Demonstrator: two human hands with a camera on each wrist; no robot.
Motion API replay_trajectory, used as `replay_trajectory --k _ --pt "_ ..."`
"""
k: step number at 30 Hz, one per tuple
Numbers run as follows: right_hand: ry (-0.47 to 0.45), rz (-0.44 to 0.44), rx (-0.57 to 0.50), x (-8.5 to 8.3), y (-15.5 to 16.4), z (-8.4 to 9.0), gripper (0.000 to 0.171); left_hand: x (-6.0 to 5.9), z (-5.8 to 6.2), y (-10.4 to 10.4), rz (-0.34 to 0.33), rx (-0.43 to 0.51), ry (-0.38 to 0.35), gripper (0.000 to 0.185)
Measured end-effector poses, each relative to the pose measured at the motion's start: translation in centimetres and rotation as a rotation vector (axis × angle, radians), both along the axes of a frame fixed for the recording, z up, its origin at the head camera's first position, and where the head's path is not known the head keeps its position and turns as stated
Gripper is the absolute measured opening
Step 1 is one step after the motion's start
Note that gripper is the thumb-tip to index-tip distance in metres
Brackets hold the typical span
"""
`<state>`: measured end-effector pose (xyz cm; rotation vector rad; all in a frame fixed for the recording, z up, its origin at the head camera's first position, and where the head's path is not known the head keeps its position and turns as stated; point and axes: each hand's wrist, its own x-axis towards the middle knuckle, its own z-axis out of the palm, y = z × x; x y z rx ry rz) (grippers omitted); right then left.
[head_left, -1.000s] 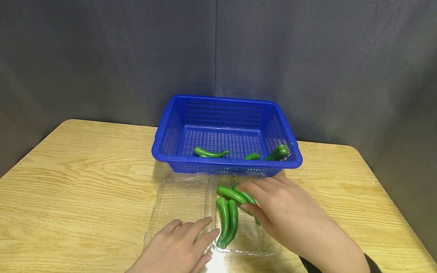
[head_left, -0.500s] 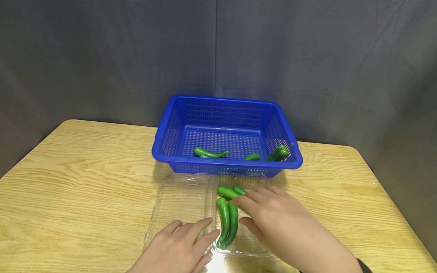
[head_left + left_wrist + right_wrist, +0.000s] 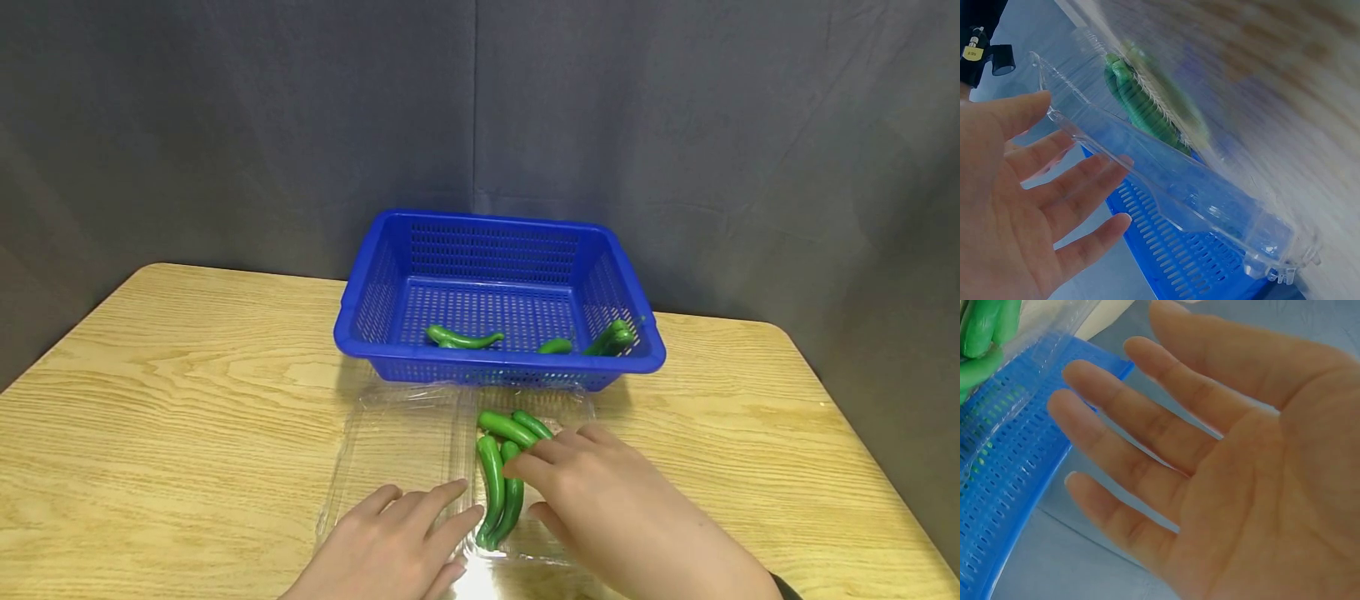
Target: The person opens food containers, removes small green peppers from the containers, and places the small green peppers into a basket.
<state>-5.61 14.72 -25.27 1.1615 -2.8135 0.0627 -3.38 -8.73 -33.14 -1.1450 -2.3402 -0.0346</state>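
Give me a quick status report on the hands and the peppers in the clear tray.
Left hand flat on clear tray, no grip. Right hand open, fingertips on green peppers. Blue basket behind; nothing blocking.

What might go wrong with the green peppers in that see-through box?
Some risks:
1. The right hand rests open on the green peppers, so a nudge might roll one out of the shallow clear clamshell box.
2. The box is light; only the left hand steadies it, so it may slide.
3. The blue basket sits very close behind and could get bumped.
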Motion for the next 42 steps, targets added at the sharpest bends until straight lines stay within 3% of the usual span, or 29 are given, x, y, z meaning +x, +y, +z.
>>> replay_trajectory --k 16,23,35,42 --pt "-0.033 0.046 0.034 0.2 -1.0 -1.1 0.033 -0.1 -0.2 0.0 -0.01 0.03 0.031 0.035" --pt "-0.039 0.069 0.041 0.3 -1.2 -1.1 0.028 -0.2 -0.5 0.2 -0.016 0.07 0.092 0.058" --pt "-0.013 0.073 0.045 0.2 -1.6 -1.2 0.033 -0.3 -0.4 0.2 -0.023 0.061 0.094 0.058" --pt "-0.064 0.067 0.064 0.2 -1.9 -1.6 0.036 -0.4 -0.4 0.2 -0.029 0.077 0.105 0.056"
